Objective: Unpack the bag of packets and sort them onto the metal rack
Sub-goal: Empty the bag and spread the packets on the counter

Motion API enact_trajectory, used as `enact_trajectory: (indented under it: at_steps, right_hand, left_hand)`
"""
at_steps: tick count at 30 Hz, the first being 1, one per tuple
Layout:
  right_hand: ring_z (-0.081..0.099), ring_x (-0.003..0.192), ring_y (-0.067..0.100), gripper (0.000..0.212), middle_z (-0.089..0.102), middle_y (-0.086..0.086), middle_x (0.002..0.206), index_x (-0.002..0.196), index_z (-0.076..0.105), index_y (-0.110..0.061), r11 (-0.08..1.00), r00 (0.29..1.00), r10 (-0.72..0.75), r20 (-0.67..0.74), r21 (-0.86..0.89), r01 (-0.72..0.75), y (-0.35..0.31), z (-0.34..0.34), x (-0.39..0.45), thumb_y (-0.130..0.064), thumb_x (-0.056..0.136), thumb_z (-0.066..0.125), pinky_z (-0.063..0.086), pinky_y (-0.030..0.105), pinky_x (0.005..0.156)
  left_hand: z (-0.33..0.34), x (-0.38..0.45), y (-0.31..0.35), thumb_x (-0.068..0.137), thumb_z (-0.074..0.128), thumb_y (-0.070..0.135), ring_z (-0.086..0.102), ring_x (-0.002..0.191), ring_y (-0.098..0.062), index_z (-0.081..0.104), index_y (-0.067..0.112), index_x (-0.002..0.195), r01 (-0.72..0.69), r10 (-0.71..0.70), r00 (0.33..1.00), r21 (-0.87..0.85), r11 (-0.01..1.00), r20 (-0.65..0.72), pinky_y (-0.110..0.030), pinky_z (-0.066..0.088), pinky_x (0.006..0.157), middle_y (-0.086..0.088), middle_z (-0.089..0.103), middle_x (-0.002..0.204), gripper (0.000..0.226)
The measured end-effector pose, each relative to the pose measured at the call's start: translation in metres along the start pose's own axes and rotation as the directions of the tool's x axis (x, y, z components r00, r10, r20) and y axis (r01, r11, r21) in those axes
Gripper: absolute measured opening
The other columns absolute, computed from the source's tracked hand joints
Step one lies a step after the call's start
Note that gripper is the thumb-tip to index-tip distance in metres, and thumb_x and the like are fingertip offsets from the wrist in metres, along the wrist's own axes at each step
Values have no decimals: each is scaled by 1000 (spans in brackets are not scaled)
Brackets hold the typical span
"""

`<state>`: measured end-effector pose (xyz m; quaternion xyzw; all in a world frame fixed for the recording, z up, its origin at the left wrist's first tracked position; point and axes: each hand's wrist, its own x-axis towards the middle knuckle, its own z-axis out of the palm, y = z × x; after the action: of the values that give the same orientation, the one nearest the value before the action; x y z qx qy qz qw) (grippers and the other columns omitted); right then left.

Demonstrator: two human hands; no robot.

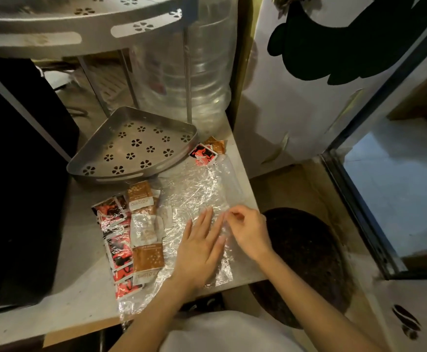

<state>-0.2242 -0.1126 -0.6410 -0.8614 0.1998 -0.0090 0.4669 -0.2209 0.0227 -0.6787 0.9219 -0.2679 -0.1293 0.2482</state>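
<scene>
Left hand (pixel 199 250) spread flat on crinkled clear bag (pixel 197 196), right hand (pixel 249 231) pinching its right edge, packets (pixel 131 240) left, metal rack (pixel 133 146) beyond.

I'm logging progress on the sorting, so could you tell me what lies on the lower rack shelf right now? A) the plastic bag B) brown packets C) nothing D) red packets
C: the lower rack shelf shows only bare perforated metal, while the packets lie on the table under the plastic bag.
</scene>
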Motion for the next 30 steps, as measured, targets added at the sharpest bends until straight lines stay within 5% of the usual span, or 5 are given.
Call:
enact_trajectory:
  at_steps: [6,13,23,27,30]
  right_hand:
    - [58,58,7,12,61,-4,62,85,67,-10,971,989,135,-62,205,-120,11,-22,3,-16,89,57,47,19,58]
    - [60,65,12,10,64,3,75,85,59,-14,884,955,292,-52,397,-249,29,-64,12,-13,91,52,49,15,51]
    - [57,59,6,6,66,-3,64,87,62,-10,971,972,232,24,62,-233,66,-102,63,-9,88,56,45,20,56]
    - [48,118,24,48,60,9,120,130,42,-9,885,986,127,-110,-436,-163,54,-90,68,-17,86,60,41,37,96]
    - [25,136,28,58,38,12,144,139,33,-10,710,975,-209,-78,-698,96,23,-76,66,-22,87,55,26,41,109]
  left_hand:
    - [4,0,-5,73,-29,60,-19,140,-6,-10,36,140,-8,8,1000,39,999,17,-33,-13,114,12,-14,153,74]
    - [6,1,-5,73,-31,59,-26,138,-9,-13,36,141,4,-8,999,98,995,43,-32,-17,113,9,-20,152,74]
    - [4,2,-7,72,-29,64,-21,140,-9,-6,37,141,-33,26,998,110,993,64,-32,-17,113,10,-15,153,77]
    - [-4,7,-9,78,-2,72,-7,143,-6,9,39,139,-15,27,996,-143,990,86,-35,-10,116,15,-2,152,70]
    - [-27,5,-9,90,38,45,35,133,-7,31,33,137,-4,2,1000,-350,937,-4,-31,28,111,12,28,148,49]
